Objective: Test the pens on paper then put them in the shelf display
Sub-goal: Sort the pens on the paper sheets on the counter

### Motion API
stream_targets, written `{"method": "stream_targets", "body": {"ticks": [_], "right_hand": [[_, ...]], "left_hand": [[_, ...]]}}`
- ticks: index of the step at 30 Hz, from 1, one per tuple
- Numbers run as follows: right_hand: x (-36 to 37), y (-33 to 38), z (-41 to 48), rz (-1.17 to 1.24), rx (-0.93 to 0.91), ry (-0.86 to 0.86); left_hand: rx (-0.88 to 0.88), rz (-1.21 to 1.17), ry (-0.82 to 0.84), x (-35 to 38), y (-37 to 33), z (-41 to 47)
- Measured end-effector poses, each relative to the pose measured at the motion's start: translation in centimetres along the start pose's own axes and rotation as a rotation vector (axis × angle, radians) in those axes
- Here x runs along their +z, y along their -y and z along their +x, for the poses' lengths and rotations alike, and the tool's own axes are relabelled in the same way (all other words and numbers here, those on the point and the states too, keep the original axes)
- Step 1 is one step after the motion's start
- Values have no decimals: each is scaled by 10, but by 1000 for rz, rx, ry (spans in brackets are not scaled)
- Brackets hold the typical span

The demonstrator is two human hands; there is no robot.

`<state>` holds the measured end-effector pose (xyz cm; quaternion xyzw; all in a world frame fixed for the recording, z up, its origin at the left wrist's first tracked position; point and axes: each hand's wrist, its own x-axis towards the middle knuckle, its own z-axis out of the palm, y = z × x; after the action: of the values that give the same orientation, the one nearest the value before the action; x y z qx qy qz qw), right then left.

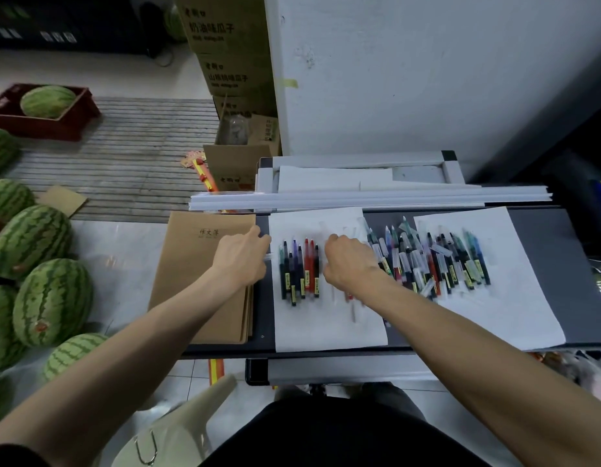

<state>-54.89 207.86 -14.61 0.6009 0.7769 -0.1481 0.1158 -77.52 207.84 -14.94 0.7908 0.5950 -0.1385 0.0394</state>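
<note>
A row of several capped pens (299, 271), red, blue and dark, lies side by side on the left white sheet (326, 332). My right hand (349, 261) hovers just right of that row with curled fingers that grip a pen (352, 308). The pen is blurred and pokes out under my wrist over the paper. A loose pile of several more pens (434, 261) spreads across the gap onto the right white sheet (514, 298). My left hand (242, 257) rests at the left sheet's edge, fingers stretched onto it, holding nothing.
Both sheets lie on a dark grey shelf board (562, 264). A stack of brown notebooks (201, 281) sits under my left wrist. White strips (359, 198) lie along the back. Watermelons (50, 298) line the floor at left, cardboard boxes (231, 62) stand behind, and a pale plastic stool (178, 429) stands below.
</note>
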Motion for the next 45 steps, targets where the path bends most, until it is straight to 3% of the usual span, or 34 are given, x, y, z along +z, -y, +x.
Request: {"method": "stream_targets", "body": {"ticks": [5, 8, 14, 18, 20, 29, 32, 36, 39, 41, 43, 45], "right_hand": [[7, 8, 3, -18, 20, -17], [9, 11, 4, -47, 27, -17], [10, 16, 5, -91, 16, -7], [11, 14, 6, -51, 35, -25], [12, 14, 7, -56, 35, -33], [21, 0, 6, 44, 11, -112], [21, -12, 4, 324, 126, -153], [15, -29, -5, 1011, 352, -160], [12, -43, -19, 1801, 416, 61], [14, -48, -30, 2185, 375, 243], [19, -44, -38, 2360, 341, 303], [25, -35, -38, 2430, 393, 247]], "left_hand": [[38, -58, -34, 4, 3, -2], [-50, -256, -89, 9, 5, -4], [-454, -1066, -191, 10, 3, -12], [-765, -1886, 37, 6, -13, -15], [-805, -2103, 110, 5, -22, -17], [-826, -2259, 176, 6, -52, -20], [-840, -2256, 192, 8, -55, -19], [-840, -2211, 196, 13, -56, -16], [-825, -2199, 213, 13, -59, -15], [-808, -2197, 232, 10, -62, -13], [-772, -2194, 254, 6, -66, -8], [-744, -2167, 264, 3, -70, -2]]}}
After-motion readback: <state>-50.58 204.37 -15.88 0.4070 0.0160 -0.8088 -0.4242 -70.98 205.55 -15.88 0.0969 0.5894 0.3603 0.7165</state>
